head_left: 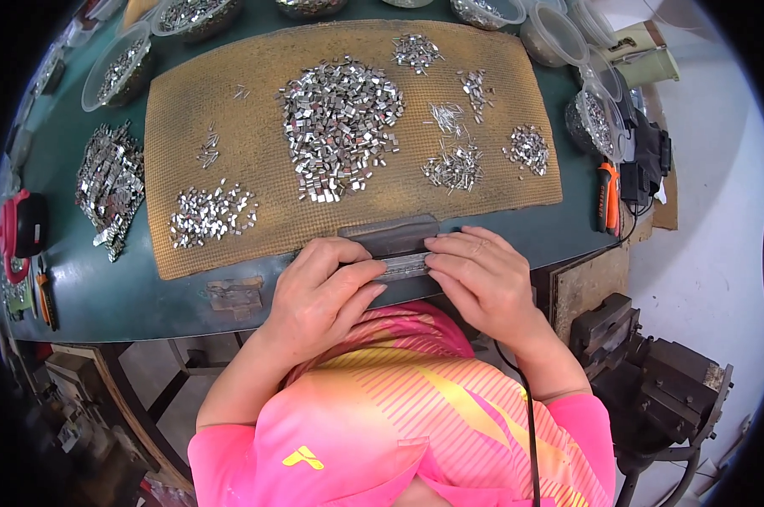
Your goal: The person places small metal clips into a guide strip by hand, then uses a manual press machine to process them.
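Observation:
At the table's near edge, a narrow silvery metal strip (pixel 406 267) with fine marks along it lies crosswise between my hands. My left hand (pixel 327 283) pinches its left end between thumb and fingers. The right end is gripped by my right hand (pixel 482 275), whose fingers cover it. Just beyond the strip sits a long dark grey block (pixel 389 235), which the fingertips of both hands are close to. Beyond that, a tan textured mat (pixel 272 228) carries a large heap of small shiny metal pieces (pixel 340 127) and several smaller piles.
Left of the mat lies a clump of silvery chain-like links (pixel 111 182). Clear plastic tubs (pixel 122 68) of metal bits line the far edge. Orange-handled pliers (pixel 608 198) lie at the right, a pink-and-black tape-measure-like object (pixel 23 228) at the far left. Dark machinery (pixel 652 372) stands lower right.

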A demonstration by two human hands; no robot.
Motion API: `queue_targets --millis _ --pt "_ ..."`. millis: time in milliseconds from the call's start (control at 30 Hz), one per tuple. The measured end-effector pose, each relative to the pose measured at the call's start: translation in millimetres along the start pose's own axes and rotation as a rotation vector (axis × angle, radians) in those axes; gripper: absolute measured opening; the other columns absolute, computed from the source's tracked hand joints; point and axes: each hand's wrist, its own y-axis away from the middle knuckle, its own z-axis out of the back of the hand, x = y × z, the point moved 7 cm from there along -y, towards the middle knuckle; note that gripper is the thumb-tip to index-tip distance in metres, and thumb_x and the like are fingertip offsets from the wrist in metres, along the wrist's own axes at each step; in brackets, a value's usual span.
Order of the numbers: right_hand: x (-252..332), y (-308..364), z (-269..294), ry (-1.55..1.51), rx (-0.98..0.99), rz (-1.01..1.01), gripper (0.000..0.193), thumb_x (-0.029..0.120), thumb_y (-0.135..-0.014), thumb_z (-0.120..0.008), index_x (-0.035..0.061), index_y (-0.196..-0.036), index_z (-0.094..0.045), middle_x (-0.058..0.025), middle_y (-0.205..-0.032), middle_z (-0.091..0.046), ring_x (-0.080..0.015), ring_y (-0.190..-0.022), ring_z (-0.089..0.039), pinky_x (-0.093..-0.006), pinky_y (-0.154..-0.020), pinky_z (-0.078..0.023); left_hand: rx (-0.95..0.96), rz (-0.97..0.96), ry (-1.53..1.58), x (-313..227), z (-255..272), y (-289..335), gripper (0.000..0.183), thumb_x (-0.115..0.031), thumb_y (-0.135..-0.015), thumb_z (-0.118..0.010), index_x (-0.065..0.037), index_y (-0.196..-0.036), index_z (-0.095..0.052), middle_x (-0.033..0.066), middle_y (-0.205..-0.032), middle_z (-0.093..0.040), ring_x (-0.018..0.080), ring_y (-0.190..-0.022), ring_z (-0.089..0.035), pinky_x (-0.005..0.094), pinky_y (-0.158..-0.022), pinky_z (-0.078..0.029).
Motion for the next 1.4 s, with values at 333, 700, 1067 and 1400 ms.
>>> queue_targets --millis 333,700,1067,1400 --pt "-9.0 6.3 7.1 -0.016 -0.040 -0.043 0.015 0.005 -0.082 -0.077 0.0045 -0.096 -0.071 -0.0094 -0.106 -0.076 -0.0256 -0.096 -0.073 -0.0428 -0.091 -0.057 0.034 -0.007 -0.037 -1.7 -2.1 -3.2 0.036 -0.005 -0.072 -0.084 -0.006 -0.106 -0.071 0.0102 -0.101 -0.066 0.0306 -0.092 -0.065 0.0399 -0.078 -0.052" --pt "-41.1 5.8 13.1 -0.181 0.001 -0.150 0.014 0.007 -0.087 -0.075 0.0055 -0.101 -0.073 -0.0087 -0.102 -0.076 -0.0279 -0.089 -0.074 -0.0386 -0.079 -0.057 0.056 -0.029 -0.005 -1.4 -5.0 -2.4 0.035 -0.004 -0.076 -0.082 -0.005 -0.109 -0.070 0.0104 -0.103 -0.066 0.0325 -0.094 -0.063 0.0427 -0.081 -0.053" --pt "-55.2 -20.8 6.4 0.307 -0.175 -0.132 0.013 0.005 -0.086 -0.076 0.0076 -0.098 -0.071 -0.0069 -0.093 -0.070 -0.0263 -0.078 -0.071 -0.0366 -0.066 -0.056 0.066 0.065 -0.026 1.1 6.5 1.3 0.036 -0.008 -0.076 -0.085 -0.005 -0.109 -0.069 0.0123 -0.104 -0.069 0.0326 -0.096 -0.066 0.0426 -0.084 -0.054" --pt "-76.9 -8.4 16.6 -0.026 -0.126 -0.282 0.014 -0.006 -0.087 -0.070 0.0009 -0.098 -0.064 -0.0119 -0.092 -0.069 -0.0281 -0.076 -0.069 -0.0350 -0.068 -0.055 -0.035 -0.007 -0.114 3.4 34.9 -6.3 0.032 -0.006 -0.080 -0.082 -0.005 -0.110 -0.070 0.0113 -0.103 -0.069 0.0316 -0.098 -0.067 0.0409 -0.082 -0.056"
